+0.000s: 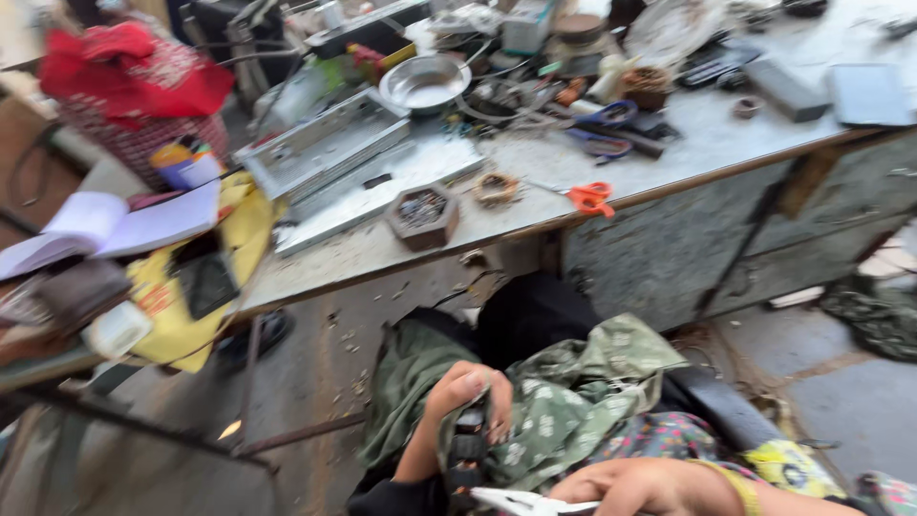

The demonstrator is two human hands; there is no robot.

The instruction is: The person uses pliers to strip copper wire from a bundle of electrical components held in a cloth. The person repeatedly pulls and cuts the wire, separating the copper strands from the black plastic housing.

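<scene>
The left hand clamped a small black metal part in the lap below the counter, the right hand gripped white-handled pliers; steadying the part firmly seemed wise.

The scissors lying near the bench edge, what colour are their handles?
Orange-red handles on the scissors, clearest in the head view.

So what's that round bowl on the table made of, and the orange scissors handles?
The round bowl looks like metal, probably steel: it is silvery grey and shines with pale reflections. The scissors handles look like plastic: a bright, even orange with a smooth, slightly glossy surface. The picture is blurred, so both are best guesses.
</scene>
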